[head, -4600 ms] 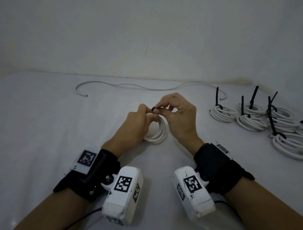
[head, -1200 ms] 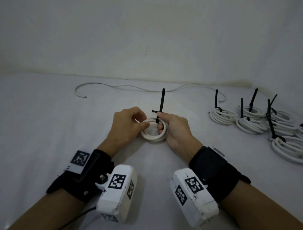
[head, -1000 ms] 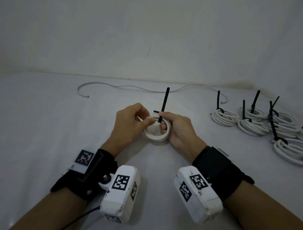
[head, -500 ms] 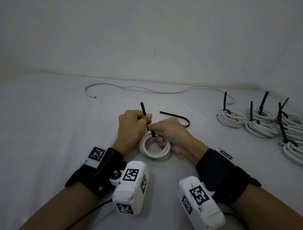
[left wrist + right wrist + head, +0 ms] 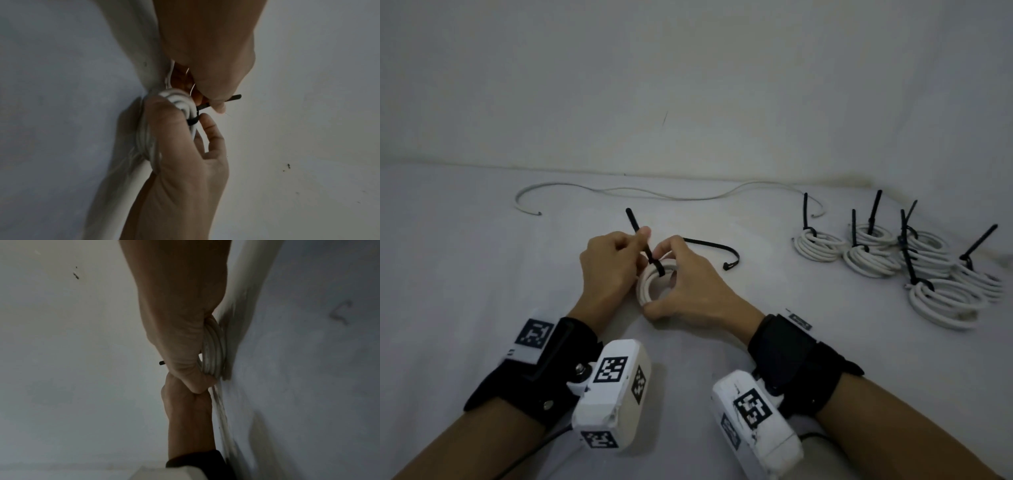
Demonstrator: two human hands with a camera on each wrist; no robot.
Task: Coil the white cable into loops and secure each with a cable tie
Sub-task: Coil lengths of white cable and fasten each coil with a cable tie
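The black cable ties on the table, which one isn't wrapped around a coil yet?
The spare cable tie lying flat and curved on the table just beyond the right hand. Every other tie is cinched around a white coil with its tail sticking up.

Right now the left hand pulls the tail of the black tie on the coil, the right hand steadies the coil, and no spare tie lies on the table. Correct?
Not quite. In the head view a spare black cable tie lies on the table behind the right hand. The rest stands: the left hand pinches the tie's tail, and the right hand holds the coil.
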